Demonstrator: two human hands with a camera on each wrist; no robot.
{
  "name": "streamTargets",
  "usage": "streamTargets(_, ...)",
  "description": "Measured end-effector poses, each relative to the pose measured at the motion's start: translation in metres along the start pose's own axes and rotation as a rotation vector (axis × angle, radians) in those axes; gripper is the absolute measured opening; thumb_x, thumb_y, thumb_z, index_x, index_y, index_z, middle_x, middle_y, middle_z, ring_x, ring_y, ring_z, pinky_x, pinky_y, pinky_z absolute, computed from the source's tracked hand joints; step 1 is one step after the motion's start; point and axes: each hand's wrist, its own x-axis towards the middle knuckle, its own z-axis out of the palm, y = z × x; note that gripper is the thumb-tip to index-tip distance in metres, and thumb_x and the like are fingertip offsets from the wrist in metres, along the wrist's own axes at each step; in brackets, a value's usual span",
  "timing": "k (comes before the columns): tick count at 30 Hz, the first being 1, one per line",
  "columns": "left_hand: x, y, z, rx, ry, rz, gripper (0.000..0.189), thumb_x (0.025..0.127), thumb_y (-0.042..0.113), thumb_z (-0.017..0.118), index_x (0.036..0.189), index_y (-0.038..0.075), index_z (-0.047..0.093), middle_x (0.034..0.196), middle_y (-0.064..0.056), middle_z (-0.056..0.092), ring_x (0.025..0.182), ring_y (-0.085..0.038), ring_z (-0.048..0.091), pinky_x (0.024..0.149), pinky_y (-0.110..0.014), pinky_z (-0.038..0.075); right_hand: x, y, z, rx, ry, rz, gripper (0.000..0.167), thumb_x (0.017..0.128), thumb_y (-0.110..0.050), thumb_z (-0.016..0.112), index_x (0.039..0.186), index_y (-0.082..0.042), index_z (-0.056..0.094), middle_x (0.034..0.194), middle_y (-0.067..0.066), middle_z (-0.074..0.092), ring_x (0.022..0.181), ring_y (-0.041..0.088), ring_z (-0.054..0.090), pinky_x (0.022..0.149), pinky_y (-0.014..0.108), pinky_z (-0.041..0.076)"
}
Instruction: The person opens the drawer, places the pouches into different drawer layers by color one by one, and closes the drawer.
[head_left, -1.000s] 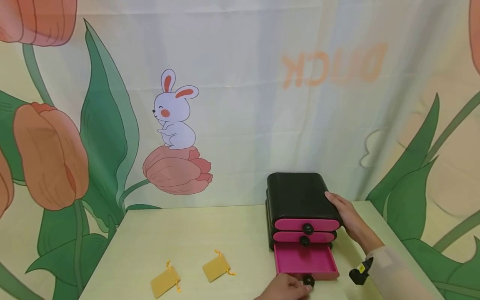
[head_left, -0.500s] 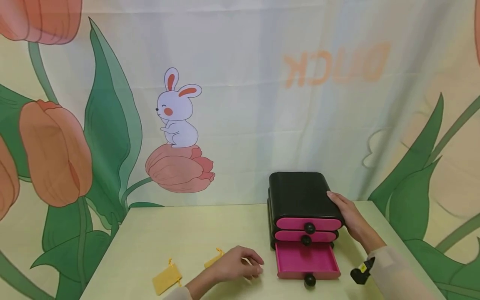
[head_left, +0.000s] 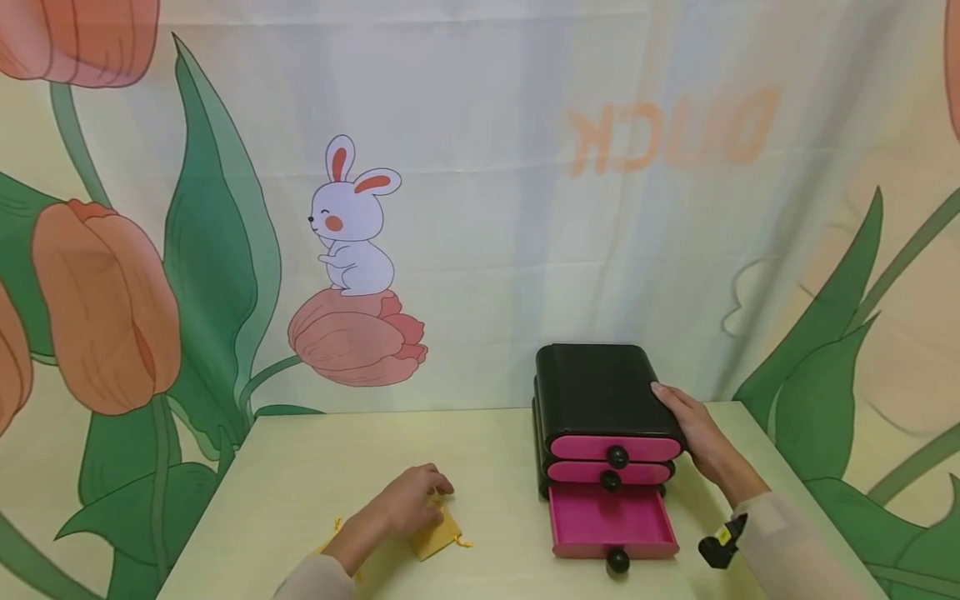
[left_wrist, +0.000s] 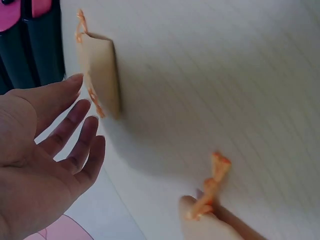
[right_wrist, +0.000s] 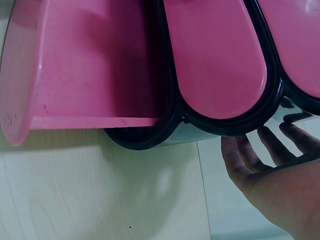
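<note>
My left hand [head_left: 408,502] is over a small yellow drawstring pouch [head_left: 437,537] on the table. In the left wrist view its fingers are spread and loosely bent, with the fingertips right at the pouch's orange string [left_wrist: 95,102]. A second such pouch [left_wrist: 200,225] lies behind the left wrist, mostly hidden in the head view. My right hand [head_left: 699,429] rests its fingers against the right side of a black mini drawer cabinet [head_left: 600,387]. The cabinet's lowest pink drawer [head_left: 611,517] is pulled out, with nothing inside it and a black knob [head_left: 617,560] on its front.
The two upper drawers, with pink fronts [head_left: 573,448], are closed. A pale wooden table [head_left: 480,450] carries everything. Behind it hangs a curtain [head_left: 480,250] printed with tulips and a rabbit. A black object [head_left: 717,548] hangs at the right sleeve.
My left hand has let go of the bottom drawer's knob and moved left, over the nearer pouch. The right hand stays against the cabinet, and the drawer remains pulled out.
</note>
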Motion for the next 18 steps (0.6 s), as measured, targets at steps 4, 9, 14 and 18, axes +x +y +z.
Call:
streamTargets(4, -0.001, -0.007, 0.001, -0.018, -0.014, 0.005, 0.026, 0.086, 0.002, 0.085, 0.111, 0.005, 0.078, 0.105, -0.001, 0.065, 0.1, -0.026, 0.063, 0.09, -0.041, 0.056, 0.0, 0.0, 0.0, 0.005, -0.001, -0.008, 0.094, 0.105, -0.069, 0.044, 0.169, -0.005, 0.019, 0.17, 0.025, 0.027, 0.156, 0.043, 0.026, 0.126, 0.063, 0.02)
streamTargets(9, 0.001, -0.016, 0.005, -0.021, 0.008, 0.022, 0.017, 0.086, 0.005, 0.086, 0.098, 0.012, 0.076, 0.096, 0.004, 0.062, 0.091, -0.015, 0.06, 0.084, -0.034, 0.054, 0.001, 0.001, 0.0, 0.008, -0.001, -0.013, 0.093, 0.106, -0.069, 0.044, 0.169, -0.005, 0.019, 0.17, 0.025, 0.027, 0.157, 0.043, 0.026, 0.126, 0.063, 0.02)
streamTargets(14, 0.003, -0.012, 0.007, -0.096, 0.014, 0.04, 0.016, 0.09, 0.006, 0.084, 0.091, 0.013, 0.07, 0.085, 0.007, 0.062, 0.08, -0.009, 0.057, 0.071, -0.026, 0.05, 0.002, 0.002, -0.001, 0.006, -0.001, -0.019, 0.092, 0.106, -0.068, 0.045, 0.169, -0.006, 0.02, 0.17, 0.025, 0.027, 0.156, 0.043, 0.027, 0.125, 0.063, 0.02)
streamTargets(18, 0.01, 0.011, 0.006, -0.225, 0.011, 0.08, 0.012, 0.095, 0.012, 0.081, 0.093, 0.013, 0.069, 0.085, 0.008, 0.065, 0.079, -0.01, 0.062, 0.07, -0.024, 0.052, 0.002, 0.002, -0.002, 0.007, 0.003, -0.021, 0.092, 0.106, -0.068, 0.045, 0.169, -0.005, 0.021, 0.17, 0.025, 0.028, 0.156, 0.043, 0.028, 0.125, 0.063, 0.021)
